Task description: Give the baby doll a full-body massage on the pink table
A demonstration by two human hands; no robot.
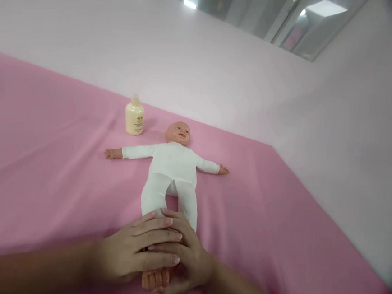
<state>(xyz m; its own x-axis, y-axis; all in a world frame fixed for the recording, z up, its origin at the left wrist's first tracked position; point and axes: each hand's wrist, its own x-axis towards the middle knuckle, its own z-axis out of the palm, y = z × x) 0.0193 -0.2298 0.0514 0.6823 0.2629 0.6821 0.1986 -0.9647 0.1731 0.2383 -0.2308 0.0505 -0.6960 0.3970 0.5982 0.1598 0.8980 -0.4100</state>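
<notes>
Both hands clasp the lower legs of a plastic baby doll in a white cloth suit (pixel 172 163): the left hand (pixel 130 250) lies over the right hand (pixel 187 264), one bare foot showing beneath. The doll lies face up mid-way across the pink sheet-covered bed (pixel 45 162), with a cream plastic bottle (pixel 134 117) near the bed's far edge.

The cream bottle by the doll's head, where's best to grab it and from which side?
Grip the cream bottle around its wide, upright body, below the narrow cap. Probably come from its left, open cloth side, since the doll lies close on its right.
</notes>
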